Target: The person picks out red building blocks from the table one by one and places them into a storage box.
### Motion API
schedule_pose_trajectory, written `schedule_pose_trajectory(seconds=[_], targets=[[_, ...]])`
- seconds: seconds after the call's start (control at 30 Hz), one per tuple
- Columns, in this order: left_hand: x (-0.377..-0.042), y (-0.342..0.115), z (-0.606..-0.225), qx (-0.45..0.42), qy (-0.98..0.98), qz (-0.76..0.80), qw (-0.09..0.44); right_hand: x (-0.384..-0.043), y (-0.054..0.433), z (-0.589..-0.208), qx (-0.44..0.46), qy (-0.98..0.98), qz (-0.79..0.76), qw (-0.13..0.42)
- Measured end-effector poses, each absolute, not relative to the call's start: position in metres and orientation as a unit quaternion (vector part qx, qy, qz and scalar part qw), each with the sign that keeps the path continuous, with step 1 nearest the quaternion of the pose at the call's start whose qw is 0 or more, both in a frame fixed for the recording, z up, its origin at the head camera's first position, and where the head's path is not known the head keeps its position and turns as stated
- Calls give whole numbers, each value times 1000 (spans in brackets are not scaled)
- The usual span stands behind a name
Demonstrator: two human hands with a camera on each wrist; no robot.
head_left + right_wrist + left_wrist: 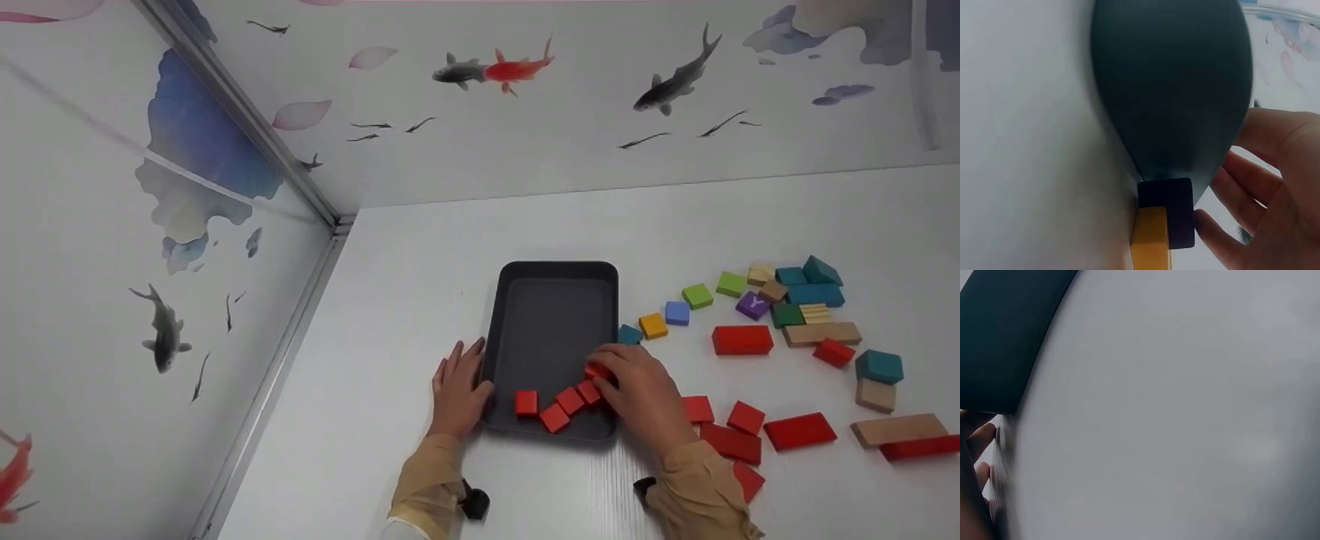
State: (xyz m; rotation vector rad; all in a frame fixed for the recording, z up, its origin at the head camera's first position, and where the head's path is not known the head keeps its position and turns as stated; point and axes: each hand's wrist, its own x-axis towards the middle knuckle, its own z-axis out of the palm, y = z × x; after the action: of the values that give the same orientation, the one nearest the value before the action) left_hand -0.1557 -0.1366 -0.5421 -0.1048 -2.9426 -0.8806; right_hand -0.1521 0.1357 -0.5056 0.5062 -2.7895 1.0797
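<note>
A dark grey tray [555, 322] lies on the white table. Inside its near end sit several red cubes, among them one red cube [526, 403] apart from a slanting row. My right hand [645, 390] reaches over the tray's right rim and pinches a red block [597, 370] at the upper end of that row; the fingers partly cover it. Flat on the table beside the tray's left wall, my left hand [459, 391] has its fingers extended and its thumb against the rim. In the right wrist view, the tray wall [1174, 84] hides the pinched block.
Right of the tray, a line of coloured cubes, including an orange cube [653, 325] and a green cube [697, 295], leads to a cluster with a teal block [815, 294]. Several red blocks [799, 432] lie nearer, beside my right forearm. A patterned wall [585, 150] stands behind the table.
</note>
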Motion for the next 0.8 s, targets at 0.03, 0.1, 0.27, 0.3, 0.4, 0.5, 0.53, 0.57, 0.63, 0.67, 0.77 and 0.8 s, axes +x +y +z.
schedule_pose_trajectory(seconds=[0.03, 0.1, 0.27, 0.3, 0.4, 0.5, 0.53, 0.57, 0.63, 0.67, 0.77, 0.8], targets=[[-156, -137, -542, -35, -957, -285, 35, -152, 135, -506, 165, -919, 354, 55], [-156, -137, -542, -37, -958, -283, 37, -151, 134, -507, 164, -920, 352, 52], [-155, -137, -542, -38, -958, -284, 34, -149, 131, -509, 172, -924, 340, 37], [-155, -137, -542, -38, -958, -283, 33, -149, 131, -509, 174, -924, 339, 35], [-154, -137, -543, -39, -959, -280, 33, -149, 131, -510, 177, -923, 340, 32], [-154, -137, -543, -41, -959, -279, 39, -149, 131, -510, 177, -921, 346, 30], [-154, -137, -543, -42, -958, -280, 39, -150, 131, -510, 178, -921, 346, 29], [-154, -137, -543, -41, -958, -281, 40, -150, 131, -510, 178, -921, 346, 27], [-154, -137, -543, -40, -958, -282, 38, -150, 131, -510, 179, -922, 342, 24], [-154, -137, -543, -40, -958, -282, 36, -150, 131, -509, 180, -923, 340, 22], [-155, -137, -543, -40, -958, -282, 36, -150, 131, -508, 180, -924, 336, 16], [-155, -137, -543, -41, -958, -282, 36, -150, 131, -507, 180, -924, 337, 13]])
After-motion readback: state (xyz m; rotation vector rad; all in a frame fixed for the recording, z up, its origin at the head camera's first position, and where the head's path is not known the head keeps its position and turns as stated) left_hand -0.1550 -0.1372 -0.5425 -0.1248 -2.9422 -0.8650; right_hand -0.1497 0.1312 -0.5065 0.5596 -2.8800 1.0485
